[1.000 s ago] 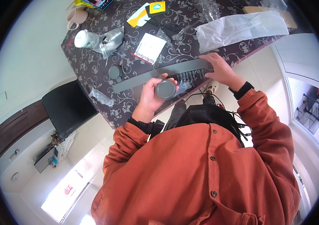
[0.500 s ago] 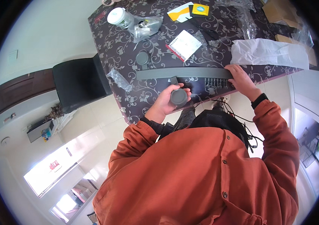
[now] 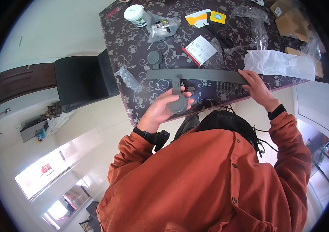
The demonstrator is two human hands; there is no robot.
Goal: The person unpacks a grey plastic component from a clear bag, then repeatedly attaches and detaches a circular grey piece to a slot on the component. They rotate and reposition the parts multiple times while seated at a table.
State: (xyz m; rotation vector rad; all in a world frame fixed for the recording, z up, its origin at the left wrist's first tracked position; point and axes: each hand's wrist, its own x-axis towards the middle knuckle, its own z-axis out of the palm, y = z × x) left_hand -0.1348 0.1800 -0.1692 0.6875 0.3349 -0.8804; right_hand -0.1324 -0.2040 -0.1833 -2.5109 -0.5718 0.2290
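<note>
A long grey ribbed bar (image 3: 207, 75) lies along the near part of the table, with a row of small dark prongs (image 3: 226, 86) below its right half. My left hand (image 3: 160, 110) is closed round a grey disc-shaped piece with a flat stem (image 3: 178, 104). The stem's tip meets the bar near its left end; whether it is fastened there I cannot tell. My right hand (image 3: 259, 91) grips the bar's right end, fingers over the top and thumb at the near edge. Beyond the bar's left end sits a second round grey piece (image 3: 155, 58), its short stem reaching the bar.
Around the bar are a crumpled clear plastic bag (image 3: 129, 79), a spiral notepad (image 3: 201, 50), a white tub (image 3: 135, 15), a bag of metal parts (image 3: 163, 28) and a white wrapping sheet (image 3: 278, 64). Cardboard boxes (image 3: 290, 23) stand far right. A black chair (image 3: 85, 82) adjoins the table's left side.
My left hand has tilted the disc-shaped piece, so its stem now points straight up to the bar. My right hand stays at the bar's right end. The whole view has shifted slightly.
</note>
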